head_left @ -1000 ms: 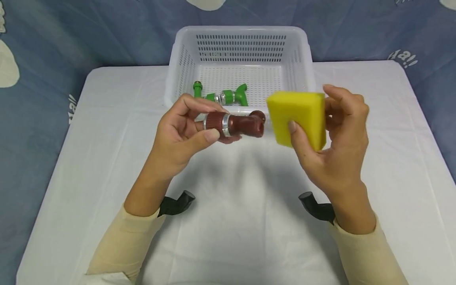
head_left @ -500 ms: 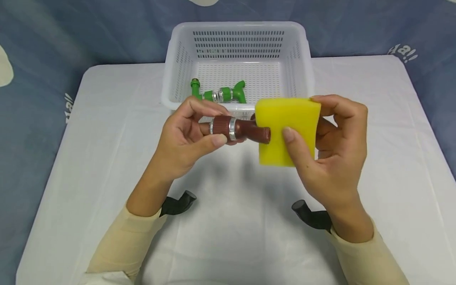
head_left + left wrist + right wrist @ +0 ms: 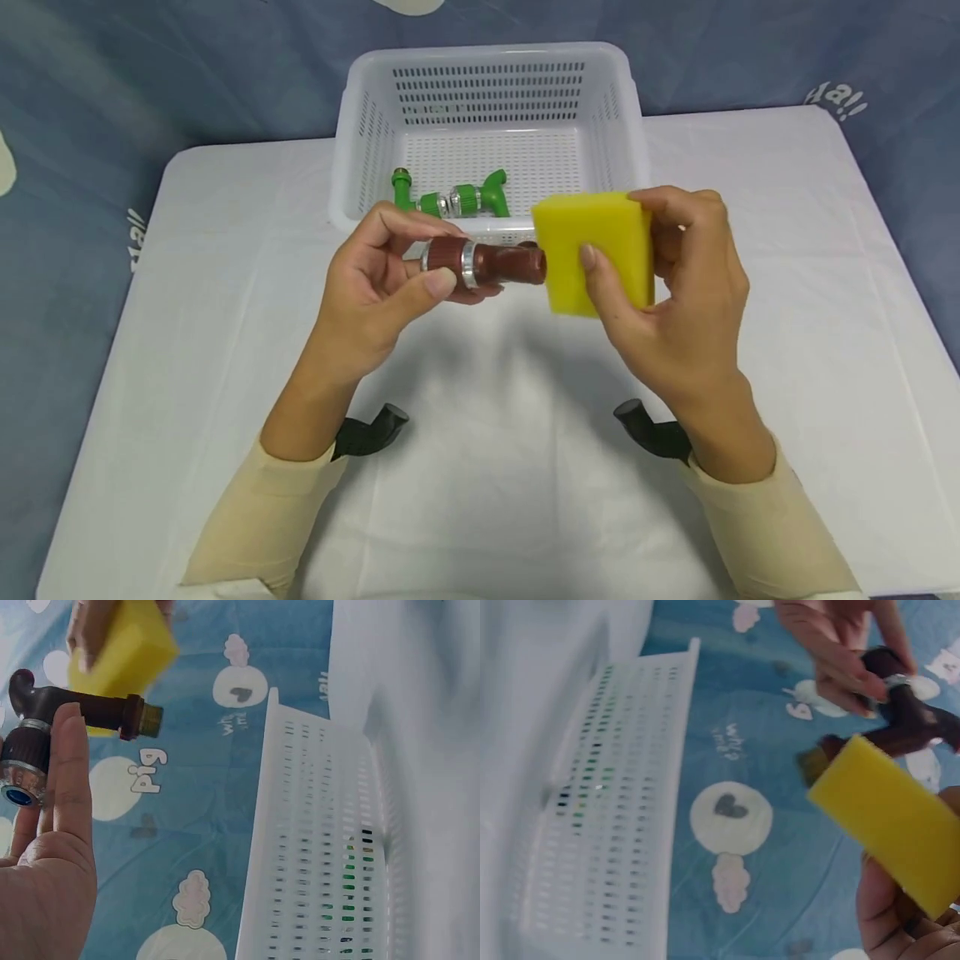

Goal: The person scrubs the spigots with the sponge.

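My left hand grips a brown faucet by its ribbed knob end, thumb in front and fingers behind. Its spout points right. In the left wrist view a threaded brass inlet shows on the faucet's far side. A yellow sponge is pinched between the thumb and fingers of my right hand. The sponge's left edge meets the spout's end in the head view; whether they touch I cannot tell. From the right wrist, the sponge partly covers the faucet.
Behind the hands stands a white perforated basket on the white-covered table. Green faucets lie in its front part, partly hidden by my left hand. A black curved piece juts from each wrist. Blue patterned cloth hangs behind.
The sponge has moved left onto the faucet's front, covering part of it, then back up off the spout's side to its tip. My left hand keeps its grip and shifts only slightly.
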The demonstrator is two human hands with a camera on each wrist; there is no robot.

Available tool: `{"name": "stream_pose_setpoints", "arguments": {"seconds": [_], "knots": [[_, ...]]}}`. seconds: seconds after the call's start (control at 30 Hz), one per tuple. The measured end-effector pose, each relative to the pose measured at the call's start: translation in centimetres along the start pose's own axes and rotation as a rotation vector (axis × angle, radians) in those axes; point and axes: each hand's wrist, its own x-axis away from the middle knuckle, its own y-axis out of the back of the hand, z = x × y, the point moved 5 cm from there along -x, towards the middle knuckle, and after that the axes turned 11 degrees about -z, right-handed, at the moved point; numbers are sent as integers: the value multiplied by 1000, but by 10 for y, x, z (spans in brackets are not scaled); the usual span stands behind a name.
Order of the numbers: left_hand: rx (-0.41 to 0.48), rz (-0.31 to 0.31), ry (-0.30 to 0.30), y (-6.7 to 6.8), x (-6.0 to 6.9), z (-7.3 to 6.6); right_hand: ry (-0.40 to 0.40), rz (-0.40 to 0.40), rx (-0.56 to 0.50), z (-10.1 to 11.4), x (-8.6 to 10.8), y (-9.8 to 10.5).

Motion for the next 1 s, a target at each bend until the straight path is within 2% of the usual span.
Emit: {"name": "stream_pose_setpoints", "arguments": {"seconds": [0.13,0.23,0.37,0.6,0.73,0.87,1.0], "knots": [[-15,-14,36,-1,1,4,-116,-57,-202,2,0,6],[-29,-8,65,-4,2,8,-156,-46,-289,3,4,4],[-30,-3,85,-8,5,12,-128,14,-247,2,6,-2],[-38,-17,80,-11,6,10,-83,160,-3,-11,5,-9],[-44,-30,68,-10,6,9,-32,168,86,-14,2,-9],[-65,-68,48,-8,5,8,-60,134,52,-12,-3,-3],[-80,-134,64,-6,5,9,-164,77,-118,-8,-5,6]]}}
